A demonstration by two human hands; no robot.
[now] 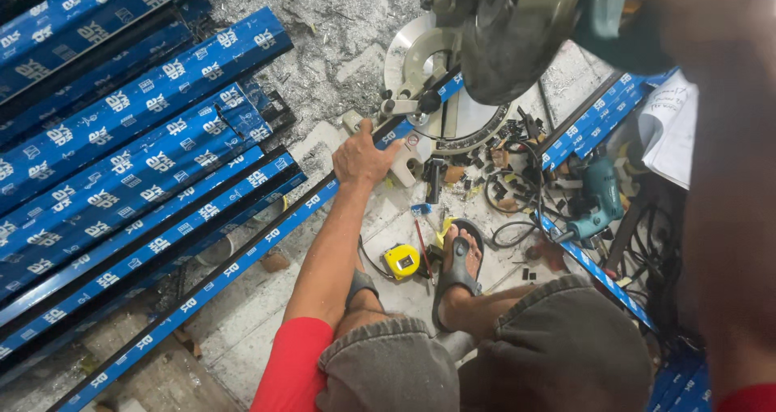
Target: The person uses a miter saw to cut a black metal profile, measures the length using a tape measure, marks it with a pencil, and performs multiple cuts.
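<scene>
My left hand [364, 157] presses down on a long black metal profile wrapped in blue film [242, 258], holding it where it runs onto the round base of a mitre saw [420, 56]. The profile stretches from the saw down to the lower left. The saw's dark blade guard [517, 32] hangs above the base, close to the camera and blurred. At the top right my right hand [695, 8] is closed on the saw's teal handle [606, 8]. My arm fills the right edge of the view.
Several blue-filmed profiles [121, 137] lie stacked at the left. A yellow tape measure [402, 260] sits by my sandalled foot [459, 258]. A teal drill [602, 198], cables, black offcuts [501, 137] and a sheet of paper [671, 129] lie at the right. Metal shavings [339, 24] cover the floor.
</scene>
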